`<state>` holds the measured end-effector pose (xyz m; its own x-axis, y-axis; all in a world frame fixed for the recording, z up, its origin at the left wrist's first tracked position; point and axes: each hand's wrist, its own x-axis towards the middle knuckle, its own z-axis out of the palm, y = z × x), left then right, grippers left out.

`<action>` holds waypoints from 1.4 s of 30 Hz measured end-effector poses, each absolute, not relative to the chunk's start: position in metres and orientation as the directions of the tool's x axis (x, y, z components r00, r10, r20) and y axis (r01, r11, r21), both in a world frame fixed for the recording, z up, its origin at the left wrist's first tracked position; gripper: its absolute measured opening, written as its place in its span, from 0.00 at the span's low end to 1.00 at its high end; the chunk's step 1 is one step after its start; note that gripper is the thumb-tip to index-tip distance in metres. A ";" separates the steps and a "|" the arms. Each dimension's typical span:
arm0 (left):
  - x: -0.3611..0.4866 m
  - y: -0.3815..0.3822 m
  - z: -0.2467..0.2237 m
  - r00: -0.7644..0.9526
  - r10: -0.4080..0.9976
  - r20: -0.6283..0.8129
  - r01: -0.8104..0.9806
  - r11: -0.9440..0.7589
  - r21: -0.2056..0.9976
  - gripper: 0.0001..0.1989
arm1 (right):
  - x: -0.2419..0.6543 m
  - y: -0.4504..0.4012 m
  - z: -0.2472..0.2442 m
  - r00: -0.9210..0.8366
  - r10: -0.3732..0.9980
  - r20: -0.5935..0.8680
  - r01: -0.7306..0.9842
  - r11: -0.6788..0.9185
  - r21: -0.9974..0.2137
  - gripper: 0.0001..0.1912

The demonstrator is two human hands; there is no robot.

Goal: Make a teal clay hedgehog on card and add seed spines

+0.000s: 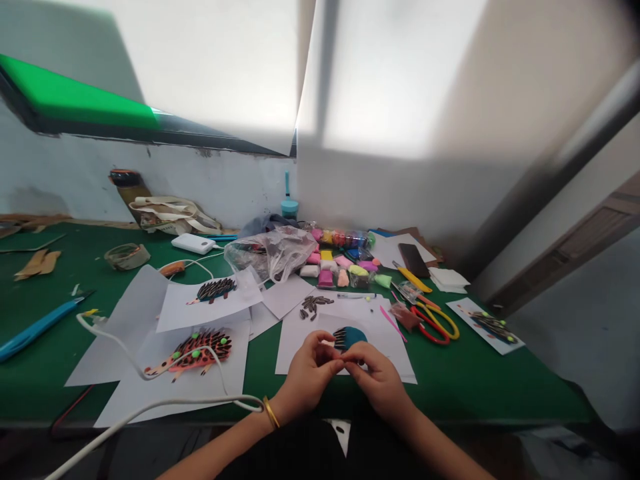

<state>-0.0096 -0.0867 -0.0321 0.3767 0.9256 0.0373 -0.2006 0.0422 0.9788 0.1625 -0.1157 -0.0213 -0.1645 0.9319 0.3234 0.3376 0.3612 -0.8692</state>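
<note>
My left hand (311,370) and my right hand (377,377) meet at the fingertips over the near edge of a white sheet (295,350). Both are closed in a pinch, and whatever lies between the fingertips is too small to make out. Just behind them on the sheet is a blue clay shape (356,335) with dark striped seeds stuck in its left part, partly hidden by my hands. A pile of loose seeds (316,305) lies on the sheet's upper left, near a pen (356,295) and small green balls.
Packs of coloured clay (327,277) and a plastic bag (275,250) stand behind. Scissors (437,323), a phone (413,259) and a hedgehog card (486,325) lie right. Hedgehog pictures (200,350), a white cable (165,403) and blue pliers (43,328) are left.
</note>
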 end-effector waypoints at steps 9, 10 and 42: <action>-0.011 -0.084 -0.027 0.415 0.910 0.017 -0.032 -0.004 0.999 0.16 | 0.167 -0.109 -0.028 -0.082 0.936 0.343 0.254 0.353 -0.901 0.11; -0.012 -0.083 -0.024 0.381 0.920 0.088 0.093 -0.133 0.987 0.12 | 0.168 -0.106 -0.029 -0.026 0.946 0.324 0.235 0.321 -0.917 0.12; -0.028 -0.087 -0.038 0.555 0.717 0.422 0.660 -0.688 0.300 0.06 | 0.183 -0.070 -0.032 -0.086 0.957 0.277 0.727 0.250 -0.639 0.07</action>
